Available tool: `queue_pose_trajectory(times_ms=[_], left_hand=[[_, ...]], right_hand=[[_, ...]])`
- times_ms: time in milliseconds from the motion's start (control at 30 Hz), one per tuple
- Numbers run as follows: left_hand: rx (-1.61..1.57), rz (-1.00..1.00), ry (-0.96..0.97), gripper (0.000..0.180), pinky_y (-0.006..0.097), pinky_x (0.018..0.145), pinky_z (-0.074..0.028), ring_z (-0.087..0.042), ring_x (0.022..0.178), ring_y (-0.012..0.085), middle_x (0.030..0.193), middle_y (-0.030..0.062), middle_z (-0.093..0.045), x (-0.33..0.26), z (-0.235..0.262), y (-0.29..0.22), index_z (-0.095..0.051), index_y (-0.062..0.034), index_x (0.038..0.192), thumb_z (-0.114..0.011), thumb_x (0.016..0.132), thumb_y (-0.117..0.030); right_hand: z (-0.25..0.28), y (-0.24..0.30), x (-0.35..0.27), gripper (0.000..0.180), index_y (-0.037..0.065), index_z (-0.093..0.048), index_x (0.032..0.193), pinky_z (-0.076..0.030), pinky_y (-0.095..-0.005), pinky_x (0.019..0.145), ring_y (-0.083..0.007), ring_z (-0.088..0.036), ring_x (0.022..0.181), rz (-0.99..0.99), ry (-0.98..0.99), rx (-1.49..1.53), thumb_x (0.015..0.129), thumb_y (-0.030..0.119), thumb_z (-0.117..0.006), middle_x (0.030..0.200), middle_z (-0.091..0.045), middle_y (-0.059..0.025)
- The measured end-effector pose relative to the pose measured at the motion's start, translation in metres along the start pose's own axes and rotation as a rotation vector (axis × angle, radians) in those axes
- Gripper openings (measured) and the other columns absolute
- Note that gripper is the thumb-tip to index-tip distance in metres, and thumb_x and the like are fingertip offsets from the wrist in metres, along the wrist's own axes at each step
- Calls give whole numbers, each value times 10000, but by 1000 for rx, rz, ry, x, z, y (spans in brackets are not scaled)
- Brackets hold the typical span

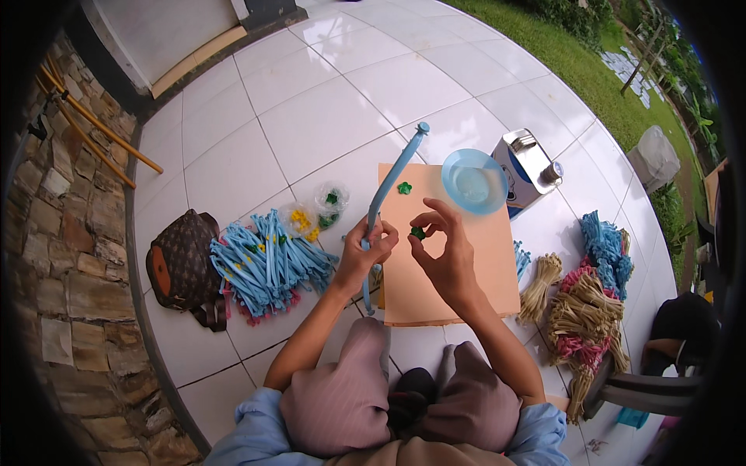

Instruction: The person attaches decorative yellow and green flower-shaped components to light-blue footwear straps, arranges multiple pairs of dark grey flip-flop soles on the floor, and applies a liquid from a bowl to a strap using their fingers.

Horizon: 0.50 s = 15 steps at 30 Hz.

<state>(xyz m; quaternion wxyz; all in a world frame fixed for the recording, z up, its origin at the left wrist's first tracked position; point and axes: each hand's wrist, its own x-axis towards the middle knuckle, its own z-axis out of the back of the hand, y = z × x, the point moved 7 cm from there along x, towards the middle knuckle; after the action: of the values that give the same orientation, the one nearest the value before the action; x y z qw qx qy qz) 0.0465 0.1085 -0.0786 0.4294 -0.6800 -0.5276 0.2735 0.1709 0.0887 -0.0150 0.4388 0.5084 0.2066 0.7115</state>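
Note:
My left hand (359,255) is closed around the middle of a long, narrow light-blue strap (395,172), which stands up at a slant with a knob at its top end. Its lower end hangs below my fingers. Between the thumb and a fingertip of my right hand (447,260) is a small green flower-shaped piece (418,232), held a little apart from the strap. A second green flower piece (405,188) lies on the peach-coloured board (466,299) under my hands. On the board's far right corner sits a light-blue plastic bowl (447,165).
Left of the board are a heap of blue straps (272,260), clear bags with yellow pieces (300,220) and green pieces (332,199), and a brown backpack (183,260). A metal can (535,159) stands beyond the bowl. Tan bundles (587,307) and blue bundles (602,241) lie right.

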Motion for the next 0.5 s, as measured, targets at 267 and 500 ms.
queue_pose_trajectory(times_ms=[267, 500], left_hand=[[215, 38, -167, 327, 160, 563, -380, -452, 592, 0, 807, 54, -602, 0, -5, -15, -342, -114, 715, -659, 758, -45], [184, 142, -221, 384, 177, 422, -218, -328, 473, 7, 746, 22, -591, 0, 1, -8, -299, -160, 685, -666, 742, -60]], right_hand=[[0, 17, -3, 577, 39, -398, 1192, -457, -320, 662, -228, -529, 789, 123, 10, -46, 680, -96, -626, 868, -563, -87], [1, 22, -6, 539, 44, -417, 1159, -467, -330, 701, -264, -537, 849, 173, 92, -58, 681, -77, -633, 970, -533, -111]])
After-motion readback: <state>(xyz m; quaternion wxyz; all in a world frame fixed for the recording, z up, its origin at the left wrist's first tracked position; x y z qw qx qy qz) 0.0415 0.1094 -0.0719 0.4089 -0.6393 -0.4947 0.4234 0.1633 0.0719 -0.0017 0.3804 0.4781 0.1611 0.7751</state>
